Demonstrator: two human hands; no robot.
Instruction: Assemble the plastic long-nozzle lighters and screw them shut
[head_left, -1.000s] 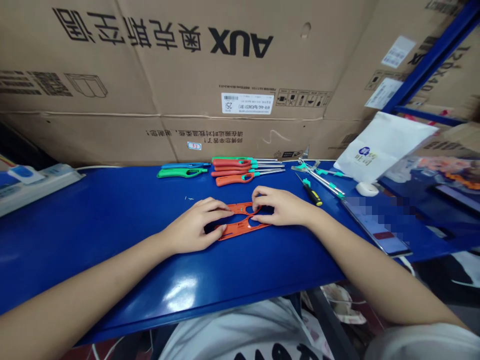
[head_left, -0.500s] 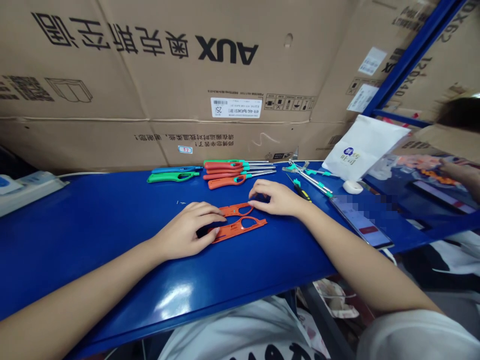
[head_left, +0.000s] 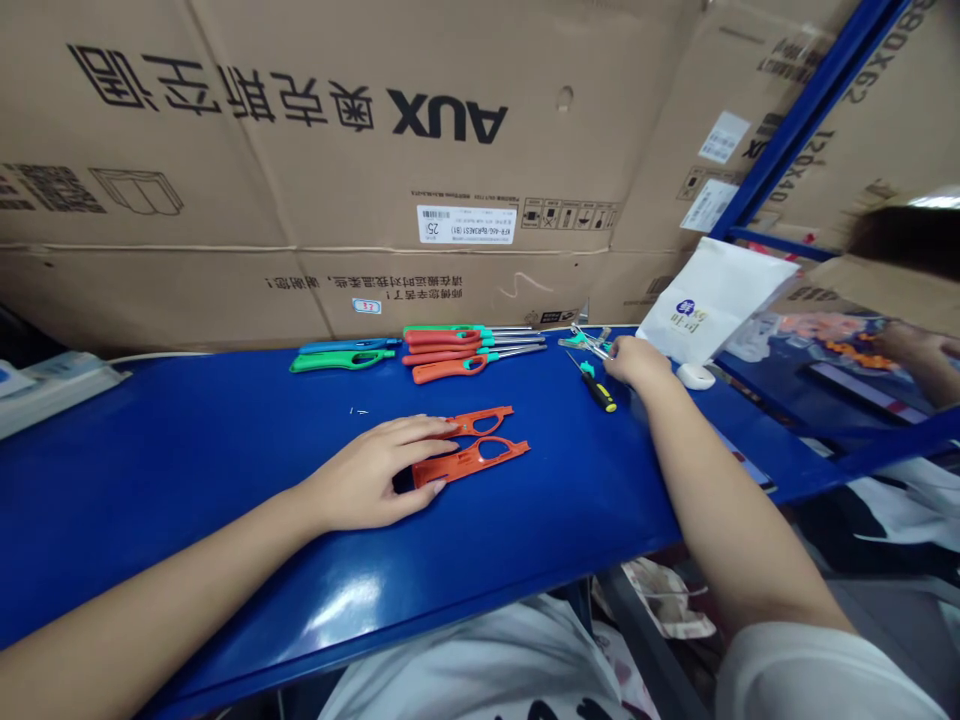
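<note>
Watching remotely, I see the left hand [head_left: 379, 470] loosely spread, fingertips on 2 orange shell halves [head_left: 469, 463] lying on the blue table [head_left: 247, 430]. The right hand [head_left: 637, 364] curls at the metal rods [head_left: 589, 342], beyond the screwdriver [head_left: 601, 394]; I cannot tell whether it grips 1.

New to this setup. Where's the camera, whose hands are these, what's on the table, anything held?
No machine here: just a person's two bare hands, seen by one head-worn camera looking forward and down. On the glossy blue table, the left hand rests spread on two orange plastic handle shells. The right hand is at the thin metal tubes with teal plastic parts; whether it grips one is hidden. Nearby lie a black-and-yellow screwdriver, red and orange plastic handles with metal tubes, and blue and green plastic handles.
</note>
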